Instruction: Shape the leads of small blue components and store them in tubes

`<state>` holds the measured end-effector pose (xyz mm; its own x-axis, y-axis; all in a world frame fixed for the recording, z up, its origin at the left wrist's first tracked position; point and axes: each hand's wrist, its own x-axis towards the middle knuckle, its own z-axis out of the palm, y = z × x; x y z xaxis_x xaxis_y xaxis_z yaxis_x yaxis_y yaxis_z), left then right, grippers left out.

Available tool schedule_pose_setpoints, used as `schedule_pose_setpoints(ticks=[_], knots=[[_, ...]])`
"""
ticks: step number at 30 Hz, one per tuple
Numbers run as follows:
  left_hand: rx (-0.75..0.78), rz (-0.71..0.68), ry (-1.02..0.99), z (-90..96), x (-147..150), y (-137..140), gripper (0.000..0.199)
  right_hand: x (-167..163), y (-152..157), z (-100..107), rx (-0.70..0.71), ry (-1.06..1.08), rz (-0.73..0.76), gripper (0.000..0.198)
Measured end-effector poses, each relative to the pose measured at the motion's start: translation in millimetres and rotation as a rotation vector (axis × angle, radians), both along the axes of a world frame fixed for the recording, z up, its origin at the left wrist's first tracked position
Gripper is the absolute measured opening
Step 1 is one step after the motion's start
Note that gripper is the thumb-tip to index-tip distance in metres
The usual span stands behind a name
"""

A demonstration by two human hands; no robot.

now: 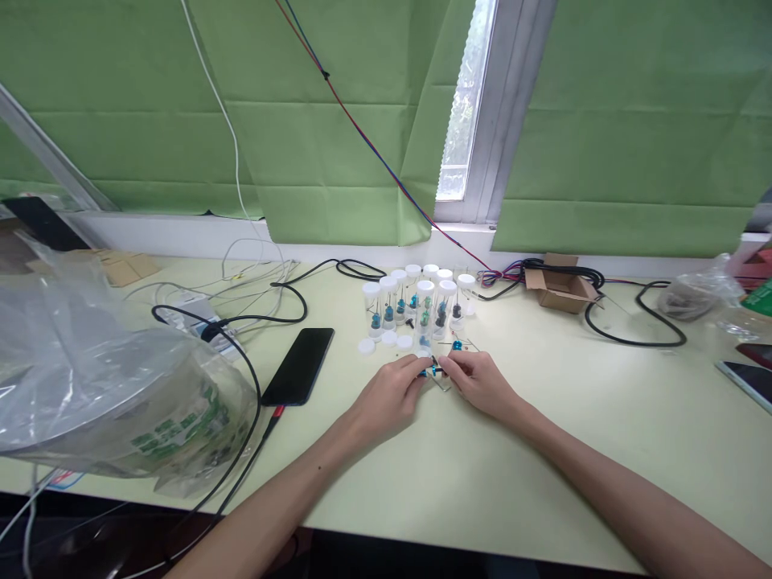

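My left hand (395, 390) and my right hand (482, 382) meet over the table, fingers pinched close together. A small blue-and-black part (435, 371) shows between the fingertips, partly covered by them; its exact kind is too small to tell. Just beyond my right hand lies another small blue piece (457, 345) with thin wire-like rods around it. Behind the hands stands a cluster of clear tubes (425, 310) with white caps, holding blue, green and black pieces on thin stems. Loose white caps (367, 346) lie left of the tubes.
To the left are a black phone (299, 366), black and white cables, a power strip (196, 314) and a large plastic bag (121, 402) around a round container. A small open cardboard box (560, 289) and coiled black cable sit back right. Another phone (748, 382) lies far right.
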<state>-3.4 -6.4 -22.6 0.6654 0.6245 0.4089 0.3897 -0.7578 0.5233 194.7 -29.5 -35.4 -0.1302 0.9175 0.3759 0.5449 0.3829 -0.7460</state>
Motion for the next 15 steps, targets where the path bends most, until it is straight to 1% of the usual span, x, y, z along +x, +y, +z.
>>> schedule_pose_setpoints(ticks=[6,8,12,15], knots=[[0.02,0.01,0.008,-1.1,-0.3,2.1,0.031,-1.5,-0.9,0.9,-0.007,-0.009,-0.012,0.049],[0.03,0.027,0.008,-0.9,-0.3,2.8,0.029,-2.0,-2.3,2.5,-0.015,0.017,-0.002,0.044],[0.05,0.072,-0.006,-1.3,-0.2,4.1,0.024,-1.7,-4.7,4.6,-0.032,0.104,0.044,0.024],[0.049,0.089,-0.023,-2.4,0.0,4.6,0.023,-0.6,-5.2,4.4,-0.027,0.123,0.062,0.023]])
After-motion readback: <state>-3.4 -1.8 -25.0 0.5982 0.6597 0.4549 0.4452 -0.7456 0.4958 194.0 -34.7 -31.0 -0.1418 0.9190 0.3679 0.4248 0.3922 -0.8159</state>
